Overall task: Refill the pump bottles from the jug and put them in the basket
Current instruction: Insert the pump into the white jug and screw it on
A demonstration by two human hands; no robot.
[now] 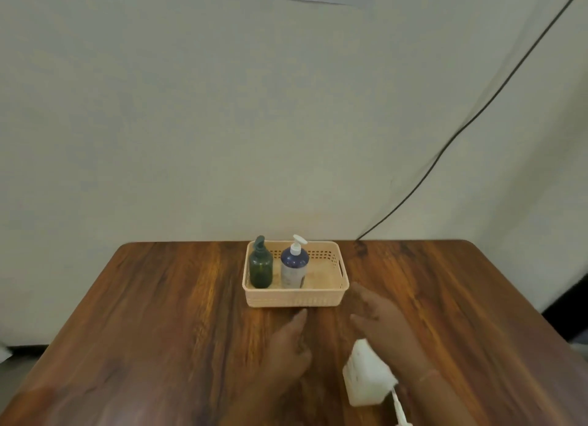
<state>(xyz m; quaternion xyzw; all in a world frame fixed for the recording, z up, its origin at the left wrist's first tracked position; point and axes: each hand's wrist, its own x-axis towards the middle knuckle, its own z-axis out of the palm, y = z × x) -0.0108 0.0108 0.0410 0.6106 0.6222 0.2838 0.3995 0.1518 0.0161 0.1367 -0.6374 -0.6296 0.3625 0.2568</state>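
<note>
The counter [159,314] carries the basket [296,298] at its far edge. Inside the basket's left half stand the green bottle [261,268] and blue-and-white bottle [295,266], upright, apparently already stowed. Nearer than the basket, both hands hover, fingers spread, holding nothing: left hand [291,346], right hand [381,323]. A white object [369,374], possibly the jug, lies beside the right.

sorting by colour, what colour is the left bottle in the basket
Dark green bottle, pump included; clearest in the head view.
</note>
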